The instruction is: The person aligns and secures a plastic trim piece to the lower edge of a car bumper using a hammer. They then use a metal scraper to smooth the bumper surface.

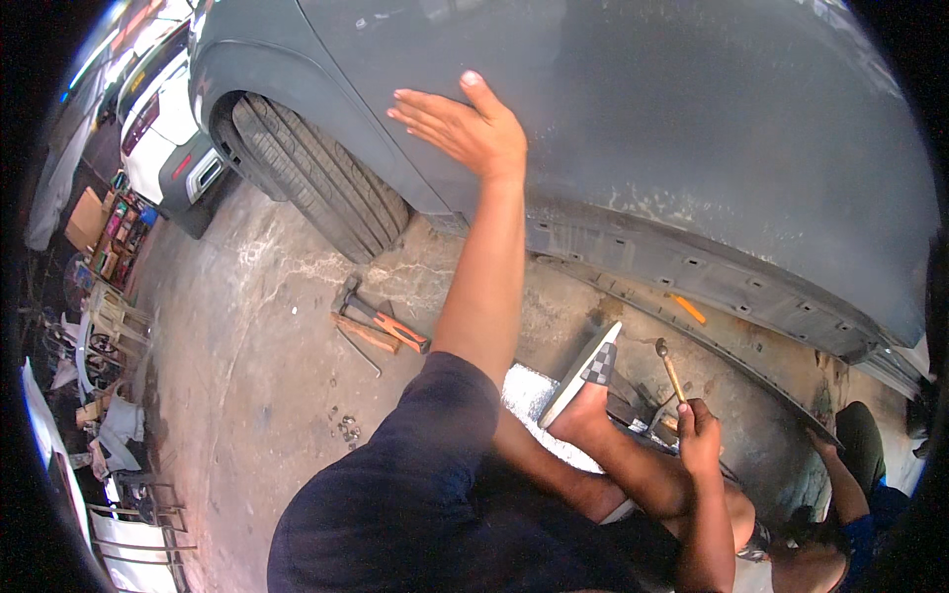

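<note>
My left hand (465, 128) is stretched out over the grey car body panel (633, 119), fingers straight and thumb apart, holding nothing. It is at or just off the panel beside the seam behind the front wheel; I cannot tell whether the palm touches. Lower down, my right hand (700, 435) is closed round the end of a slim tan-handled tool with a small dark head (669, 371). The tool's head points up toward the car's lower sill (652, 247), apart from it. The tool's exact kind does not show clearly.
A tyre (316, 178) stands at the upper left. On the concrete floor lie a hammer with an orange-black handle (386, 318), a long dark trim strip (692, 331) and an orange piece (687, 308). My sandalled foot (583, 395) is near the sill. Another person's arm (840, 484) reaches in at right.
</note>
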`<state>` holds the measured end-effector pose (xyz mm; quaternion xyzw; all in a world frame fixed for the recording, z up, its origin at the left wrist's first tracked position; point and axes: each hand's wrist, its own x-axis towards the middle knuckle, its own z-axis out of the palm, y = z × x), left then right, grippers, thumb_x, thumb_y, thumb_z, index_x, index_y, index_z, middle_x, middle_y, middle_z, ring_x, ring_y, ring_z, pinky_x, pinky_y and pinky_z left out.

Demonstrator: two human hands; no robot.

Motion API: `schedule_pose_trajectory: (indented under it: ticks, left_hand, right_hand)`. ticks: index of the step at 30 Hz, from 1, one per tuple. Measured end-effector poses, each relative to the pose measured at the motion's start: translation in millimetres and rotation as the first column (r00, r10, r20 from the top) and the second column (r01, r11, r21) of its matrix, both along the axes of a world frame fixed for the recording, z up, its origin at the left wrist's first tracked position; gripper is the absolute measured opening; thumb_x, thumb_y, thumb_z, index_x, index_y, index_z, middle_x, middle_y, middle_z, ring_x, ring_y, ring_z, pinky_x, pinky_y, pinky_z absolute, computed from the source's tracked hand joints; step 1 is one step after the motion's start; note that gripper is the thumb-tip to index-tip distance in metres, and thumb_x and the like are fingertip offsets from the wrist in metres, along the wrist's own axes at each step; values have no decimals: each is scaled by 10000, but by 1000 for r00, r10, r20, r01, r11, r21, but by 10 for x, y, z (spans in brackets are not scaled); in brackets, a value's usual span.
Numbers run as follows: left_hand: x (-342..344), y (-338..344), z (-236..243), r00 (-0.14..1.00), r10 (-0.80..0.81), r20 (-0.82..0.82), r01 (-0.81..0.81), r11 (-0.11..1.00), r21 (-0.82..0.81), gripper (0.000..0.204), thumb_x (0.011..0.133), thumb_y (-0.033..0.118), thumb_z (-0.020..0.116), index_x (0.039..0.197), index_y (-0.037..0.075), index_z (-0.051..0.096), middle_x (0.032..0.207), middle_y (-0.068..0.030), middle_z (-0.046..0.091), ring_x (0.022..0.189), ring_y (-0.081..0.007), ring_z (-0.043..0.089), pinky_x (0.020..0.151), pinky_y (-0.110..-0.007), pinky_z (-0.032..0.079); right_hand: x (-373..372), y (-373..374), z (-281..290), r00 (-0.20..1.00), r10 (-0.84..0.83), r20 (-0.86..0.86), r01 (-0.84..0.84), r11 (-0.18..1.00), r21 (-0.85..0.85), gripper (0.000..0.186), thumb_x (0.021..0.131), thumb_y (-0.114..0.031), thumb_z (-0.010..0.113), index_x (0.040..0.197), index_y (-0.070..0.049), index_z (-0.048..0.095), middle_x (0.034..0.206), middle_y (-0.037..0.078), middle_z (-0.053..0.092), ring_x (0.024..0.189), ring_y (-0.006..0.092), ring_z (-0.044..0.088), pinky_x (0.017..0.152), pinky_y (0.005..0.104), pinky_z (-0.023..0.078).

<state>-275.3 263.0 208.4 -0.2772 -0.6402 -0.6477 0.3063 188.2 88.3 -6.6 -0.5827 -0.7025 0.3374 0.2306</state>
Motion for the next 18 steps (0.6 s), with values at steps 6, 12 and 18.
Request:
schedule_pose_trajectory:
  ticks: [6,12,18]
  left_hand:
    - [735,39,-424,985,-102,-137,78,982,-171,1035,1087,577,387,1590,-215,-49,1651,-482,-17,1571,-608,-73,1275,-666,20]
    - [1460,-27,-812,388,-608,-692,111,777,-620,1030,1024,678,458,1678,-39,113,1716,-344,112,1624,-471,30,1306,-613,-17]
    - [2148,197,-127,-287,-543,-789,-145,839,-525,917,979,653,525,1675,95,311,1738,-126,304,1654,-257,128,1341,-557,5]
  right_hand:
    - [46,2,6,999,-17,40,16,999,33,308,1072,-309,607,1047,-11,680,749,251,662,677,419,669,660,493,506]
    - [84,-22,-27,995,-36,92,38,999,-18,365,1075,-363,595,1034,-11,684,784,276,670,764,493,677,703,537,512]
    - [47,-65,38,994,-57,91,59,998,-17,365,1058,-402,613,1028,-49,697,813,278,689,804,493,693,724,561,521]
